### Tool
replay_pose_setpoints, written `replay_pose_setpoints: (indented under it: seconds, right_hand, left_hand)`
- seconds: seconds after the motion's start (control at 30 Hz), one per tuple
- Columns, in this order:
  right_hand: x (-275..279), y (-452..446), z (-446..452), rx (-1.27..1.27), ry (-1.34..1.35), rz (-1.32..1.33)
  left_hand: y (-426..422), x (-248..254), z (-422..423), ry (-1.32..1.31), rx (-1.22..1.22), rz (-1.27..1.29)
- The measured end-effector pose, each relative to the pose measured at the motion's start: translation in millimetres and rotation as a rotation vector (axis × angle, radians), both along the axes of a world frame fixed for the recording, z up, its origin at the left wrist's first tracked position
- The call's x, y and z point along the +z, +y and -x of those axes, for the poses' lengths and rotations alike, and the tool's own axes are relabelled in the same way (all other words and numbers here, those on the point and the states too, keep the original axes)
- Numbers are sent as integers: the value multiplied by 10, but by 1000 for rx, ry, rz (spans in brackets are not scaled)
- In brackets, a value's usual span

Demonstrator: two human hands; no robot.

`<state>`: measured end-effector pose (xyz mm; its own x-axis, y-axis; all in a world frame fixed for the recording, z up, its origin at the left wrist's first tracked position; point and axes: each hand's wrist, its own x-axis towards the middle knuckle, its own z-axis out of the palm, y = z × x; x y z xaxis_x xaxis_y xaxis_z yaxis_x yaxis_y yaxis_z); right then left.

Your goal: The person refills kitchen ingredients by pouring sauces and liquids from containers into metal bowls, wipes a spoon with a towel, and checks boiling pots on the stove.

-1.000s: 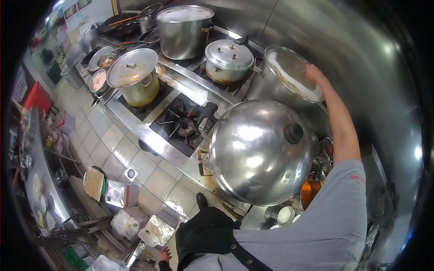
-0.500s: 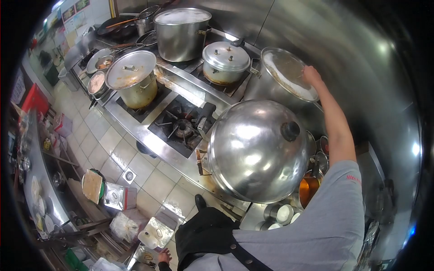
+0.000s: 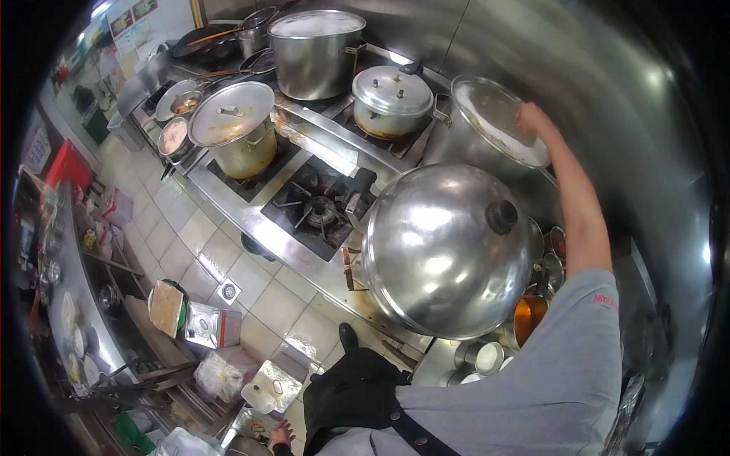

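My right hand [image 3: 535, 120] reaches over the far-right rim of a tall steel stockpot [image 3: 449, 144]. Pale foam rings the brownish liquid [image 3: 493, 109] inside it. The fingers look closed; what they grip, if anything, is hidden. My left hand [image 3: 282, 433] hangs low at the bottom of the view, fingers apart and holding nothing visible. Near it is a foil-lined, light-coloured tin [image 3: 272, 387]. Under my right arm sits a large domed steel lid [image 3: 449, 251] with a black knob [image 3: 501, 217].
A lidded pot [image 3: 242, 144], a pressure cooker [image 3: 391, 102] and another stockpot [image 3: 315, 64] stand on the range. An uncovered burner [image 3: 319, 209] lies left of the dome. Small metal pots [image 3: 484, 356] sit below it. Tins [image 3: 213, 324] and a plastic bag [image 3: 219, 374] crowd the lower left.
The view has shifted a little, so the stove and pots appear slightly farther right. My right hand stays over the stockpot, with only a slight movement. My left hand remains low.
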<state>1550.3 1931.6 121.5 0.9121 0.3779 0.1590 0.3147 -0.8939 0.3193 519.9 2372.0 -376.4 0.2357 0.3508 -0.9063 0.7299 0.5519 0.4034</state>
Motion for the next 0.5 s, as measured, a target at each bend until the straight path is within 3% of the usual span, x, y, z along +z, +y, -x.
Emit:
replay_pose_setpoints:
  seconds: [0.1,0.17,0.37,0.43,0.47,0.5]
  right_hand:
    - [574,171,431,42,-152,-30]
    - [859,202,603,141,-220,16]
    - [1358,752,1576,267,-424,88]
    - [1363,1031,2059,471,-556,18]
    - [1359,1188,2377,634,-632,-8]
    - [1353,1431,2728,530,-475,-168]
  left_hand:
    - [-19,33,22,13,-224,-71]
    - [46,-29,-2,-19,-163,-5]
    - [548,-471,-30,-217,-1259,-664]
    - [766,-692,-61,-413,-1359,-929]
    - [838,-902,-110,-378,-939,-564]
    - [922,-1078,-131,-326,-513,-210]
